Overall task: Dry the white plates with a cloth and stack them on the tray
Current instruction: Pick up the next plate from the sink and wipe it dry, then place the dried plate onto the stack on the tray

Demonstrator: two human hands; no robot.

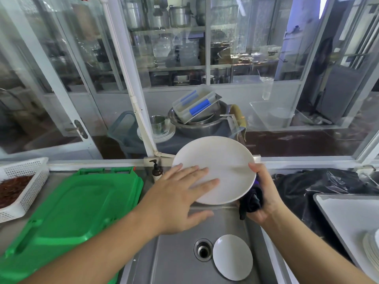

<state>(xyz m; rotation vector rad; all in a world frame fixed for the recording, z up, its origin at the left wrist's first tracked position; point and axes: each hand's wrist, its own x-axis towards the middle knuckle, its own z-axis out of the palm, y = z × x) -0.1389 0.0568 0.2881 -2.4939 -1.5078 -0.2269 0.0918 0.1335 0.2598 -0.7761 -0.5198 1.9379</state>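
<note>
Steel counter (61, 173) with sink (176, 253) below glazed kitchen partition, white plate (223, 160) held tilted above sink, left hand (180, 193) laid flat on it, right hand (264, 197) grasping its rim and dark cloth (251, 201), stacked plates (371, 251) on tray (344, 214) at right.

A commercial kitchen: steel sink (176, 253) at bottom centre, big pots (178, 16) shelved behind glass up top, stacked steel basins (196, 121) mid-frame.

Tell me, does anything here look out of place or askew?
Mostly tidy. Behind the glass, a clear lidded box with blue clips sits tilted on the metal bowls rather than flat. One white plate lies in the sink beside the drain, not yet dried.
</note>
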